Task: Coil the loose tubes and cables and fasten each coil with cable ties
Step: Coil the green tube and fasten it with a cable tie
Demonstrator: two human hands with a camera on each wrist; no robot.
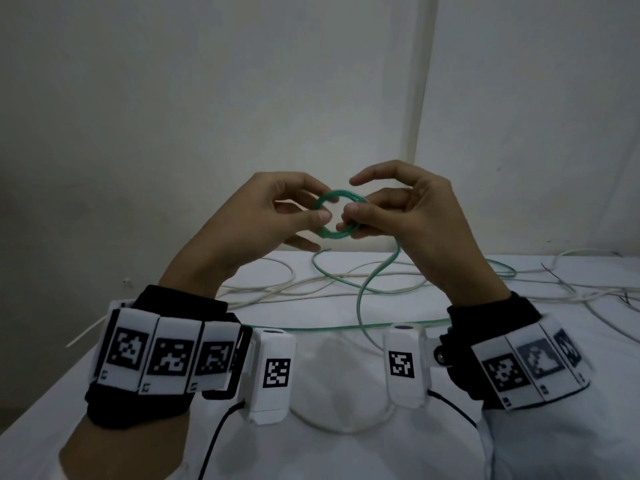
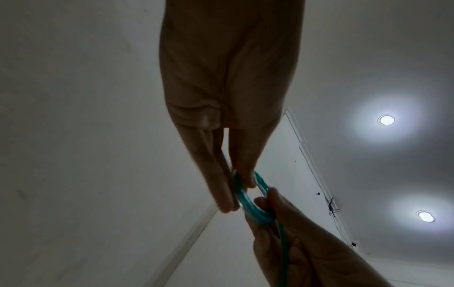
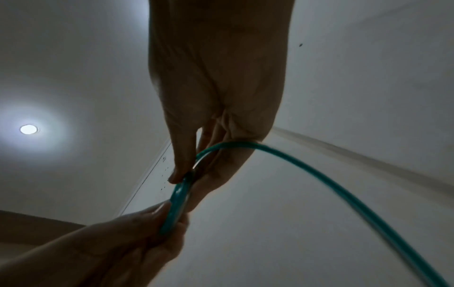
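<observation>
A small coil of green tube [image 1: 334,233] is held up in the air above the white table [image 1: 346,452], between both hands. My left hand [image 1: 313,211] pinches the coil's left side between thumb and fingers [image 2: 221,194]. My right hand [image 1: 349,216] pinches its right side. The loose green tail [image 1: 372,278] drops from the right hand and runs in loops over the table. In the left wrist view the green coil [image 2: 248,203] sits between both hands. In the right wrist view the green coil [image 3: 175,205] is edge-on and its tail [image 3: 343,194] curves away to the lower right.
Several loose white cables [image 1: 277,292] lie tangled across the far half of the table, more at the right edge [image 1: 588,292]. A white cable tie [image 1: 86,332] sticks out past the table's left edge. A white wall stands close behind.
</observation>
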